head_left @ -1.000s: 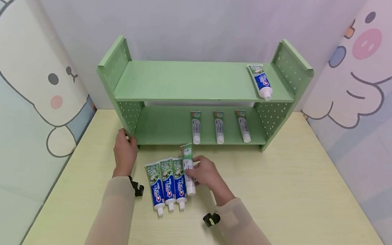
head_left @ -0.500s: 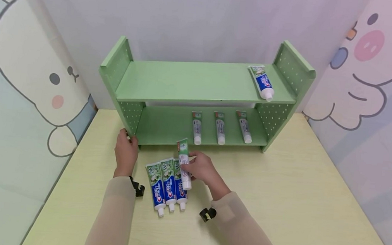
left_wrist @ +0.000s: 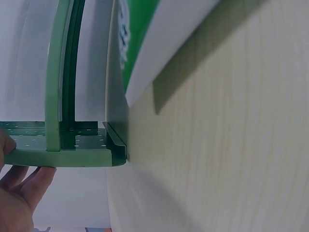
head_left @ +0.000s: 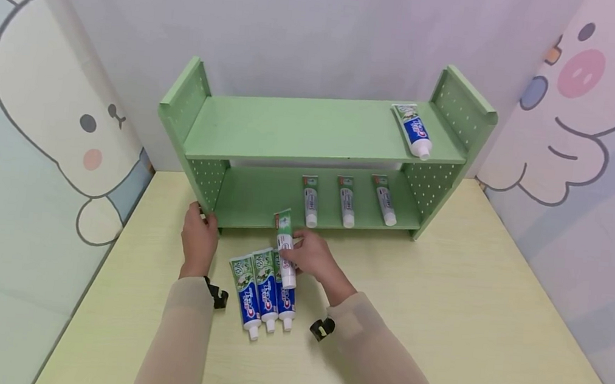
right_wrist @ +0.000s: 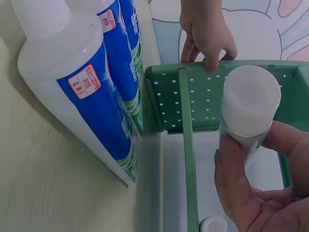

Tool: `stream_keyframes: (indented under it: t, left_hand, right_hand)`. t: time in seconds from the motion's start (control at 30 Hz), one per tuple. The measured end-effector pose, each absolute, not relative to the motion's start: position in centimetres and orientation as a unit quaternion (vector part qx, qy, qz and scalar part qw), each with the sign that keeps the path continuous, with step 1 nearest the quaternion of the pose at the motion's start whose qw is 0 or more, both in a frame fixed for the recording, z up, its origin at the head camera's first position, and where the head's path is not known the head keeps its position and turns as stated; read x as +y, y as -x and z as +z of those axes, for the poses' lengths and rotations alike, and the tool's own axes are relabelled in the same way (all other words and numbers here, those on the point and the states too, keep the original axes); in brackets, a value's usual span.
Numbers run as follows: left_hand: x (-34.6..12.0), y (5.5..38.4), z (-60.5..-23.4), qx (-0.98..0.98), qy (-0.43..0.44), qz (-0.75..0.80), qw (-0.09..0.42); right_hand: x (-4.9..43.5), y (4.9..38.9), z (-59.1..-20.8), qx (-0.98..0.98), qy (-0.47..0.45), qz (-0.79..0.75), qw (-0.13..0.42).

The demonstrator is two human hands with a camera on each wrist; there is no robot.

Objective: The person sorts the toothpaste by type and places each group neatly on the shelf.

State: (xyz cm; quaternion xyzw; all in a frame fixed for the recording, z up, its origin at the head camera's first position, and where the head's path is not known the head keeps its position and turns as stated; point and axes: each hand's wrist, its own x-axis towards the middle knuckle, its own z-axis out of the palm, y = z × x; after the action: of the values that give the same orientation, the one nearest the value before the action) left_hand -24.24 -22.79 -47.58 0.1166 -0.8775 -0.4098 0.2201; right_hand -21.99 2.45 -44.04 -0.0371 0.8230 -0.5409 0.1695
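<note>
My right hand (head_left: 314, 256) pinches a white-and-green toothpaste tube (head_left: 283, 242) between thumb and fingers, its cap toward me. It hangs in front of the lower shelf, overlapping the rightmost of three blue-and-green toothpaste tubes (head_left: 250, 297) that lie side by side on the table. In the right wrist view the held tube's white cap (right_wrist: 251, 99) faces the camera. My left hand (head_left: 199, 240) grips the front edge of the left side panel (left_wrist: 72, 158) of a green two-tier shelf (head_left: 291, 129), thumb on one side and fingers on the other.
Three white-and-green tubes (head_left: 347, 203) lie spaced out on the lower shelf (head_left: 254, 196), toward its right. One blue-and-green tube (head_left: 414, 131) lies at the upper shelf's right end. The shelf stands on a pale wooden table (head_left: 466, 328) before a grey wall (head_left: 321, 34).
My right hand has carried the white-and-green tube forward and a little left, toward the lower shelf. My left hand keeps its grip on the side panel.
</note>
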Motion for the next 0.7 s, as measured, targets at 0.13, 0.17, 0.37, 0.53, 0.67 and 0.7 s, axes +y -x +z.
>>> stream_keyframes:
  t: [0.13,0.17,0.37,0.53,0.67,0.7]
  left_hand:
    - [-22.7,24.3,-47.6,-0.878,-0.116,-0.408,0.222]
    - [-22.7,24.3,-47.6,-0.878,-0.116,-0.407,0.222]
    - [-22.7,24.2,-47.6,-0.878,-0.117,-0.409,0.221]
    - [-22.7,24.1,-47.7,-0.876,-0.116,-0.412,0.223]
    - [-22.7,24.2,-47.8,-0.876,-0.115,-0.411,0.227]
    - [-22.7,24.3,-47.8,-0.876,-0.114,-0.41,0.227]
  right_hand:
    - [2.2,22.3,-44.0,0.823,0.036,-0.541,0.168]
    - [2.1,22.4,-44.0,0.824,0.035,-0.54,0.167]
    - [1.7,23.1,-43.9,0.831,0.036,-0.534,0.155]
    - [1.2,23.8,-43.8,0.833,0.032,-0.531,0.151]
    - [0.6,24.3,-43.5,0.829,0.026,-0.538,0.151]
    - [0.4,24.5,-43.4,0.828,0.024,-0.54,0.152]
